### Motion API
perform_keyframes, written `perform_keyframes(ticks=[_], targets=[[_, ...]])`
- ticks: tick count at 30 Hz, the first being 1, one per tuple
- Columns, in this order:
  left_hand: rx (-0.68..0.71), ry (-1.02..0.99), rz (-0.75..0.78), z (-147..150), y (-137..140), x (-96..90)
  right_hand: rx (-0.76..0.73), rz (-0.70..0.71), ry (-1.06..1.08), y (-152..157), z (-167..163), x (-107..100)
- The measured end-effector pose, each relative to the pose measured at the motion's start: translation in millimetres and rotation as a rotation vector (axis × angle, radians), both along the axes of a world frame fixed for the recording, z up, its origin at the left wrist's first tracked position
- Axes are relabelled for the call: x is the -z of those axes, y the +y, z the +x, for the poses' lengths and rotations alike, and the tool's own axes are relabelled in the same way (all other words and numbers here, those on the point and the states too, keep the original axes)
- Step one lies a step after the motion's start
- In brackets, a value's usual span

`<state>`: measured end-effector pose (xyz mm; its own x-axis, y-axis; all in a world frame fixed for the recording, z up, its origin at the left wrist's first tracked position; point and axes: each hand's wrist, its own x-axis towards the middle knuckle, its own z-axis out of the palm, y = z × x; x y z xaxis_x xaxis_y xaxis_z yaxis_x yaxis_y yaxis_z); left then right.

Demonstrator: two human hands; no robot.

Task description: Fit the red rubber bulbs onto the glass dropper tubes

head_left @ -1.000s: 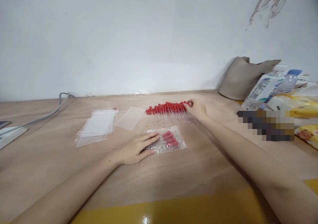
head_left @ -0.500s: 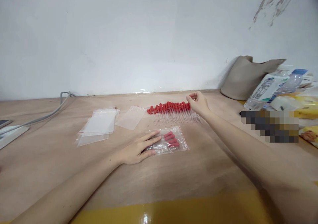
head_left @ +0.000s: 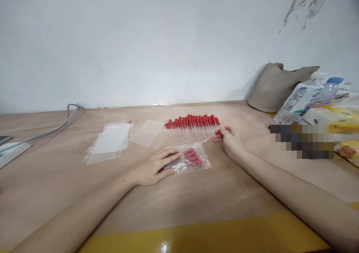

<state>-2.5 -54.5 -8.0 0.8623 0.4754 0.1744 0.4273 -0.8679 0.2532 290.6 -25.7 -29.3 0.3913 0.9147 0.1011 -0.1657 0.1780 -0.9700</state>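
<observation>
A clear zip bag (head_left: 179, 166) lies flat on the table, its red-lined mouth toward the right. Several droppers with red rubber bulbs (head_left: 192, 157) are inside it. My left hand (head_left: 156, 167) rests on the bag's left part, fingers spread. My right hand (head_left: 230, 141) pinches one dropper (head_left: 217, 132) by its red bulb; the thin clear tip points left and down toward the bag's mouth. Behind the bag, a row of droppers (head_left: 193, 120) lies side by side, bulbs toward the wall and clear stems toward me.
A single flat bag (head_left: 147, 132) and a stack of flat bags (head_left: 112, 137) lie to the left. A grey cable (head_left: 60, 127) crosses the far left. At the right are a brown-grey bag (head_left: 276, 88), plastic bottles (head_left: 296, 99), yellow packages (head_left: 349, 120) and a blurred-out dark object (head_left: 303, 142).
My right hand has moved from the right end of the dropper row toward me, bringing one dropper near the bag's mouth. My left hand stays on the bag.
</observation>
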Motion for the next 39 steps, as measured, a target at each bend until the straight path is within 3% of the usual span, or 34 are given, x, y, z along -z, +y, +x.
perform_keyframes(ticks=[9, 15, 20, 24, 30, 39], targets=[[-0.005, 0.015, 0.003, 0.9, -0.6, -1.4, -0.21, 0.023, 0.016, -11.1, -15.6, 7.4], [-0.001, 0.017, -0.014, 0.2, 0.7, 0.1, -0.21, 0.028, -0.029, -15.6, -12.9, 7.4], [0.0, 0.014, 0.001, -0.6, 1.8, 1.9, -0.262, -0.021, 0.07, -16.0, -9.3, 4.4], [-0.007, 0.02, -0.005, -0.8, 1.9, 2.4, -0.415, -0.141, 0.111, -17.1, 0.1, 2.7], [-0.012, 0.026, -0.023, -0.1, 0.9, 0.8, -0.618, -0.192, -0.157, -21.9, 4.1, -2.6], [-0.017, 0.049, 0.002, 0.3, -0.6, -0.5, -0.583, -0.064, -0.344, -20.9, -20.6, -2.2]])
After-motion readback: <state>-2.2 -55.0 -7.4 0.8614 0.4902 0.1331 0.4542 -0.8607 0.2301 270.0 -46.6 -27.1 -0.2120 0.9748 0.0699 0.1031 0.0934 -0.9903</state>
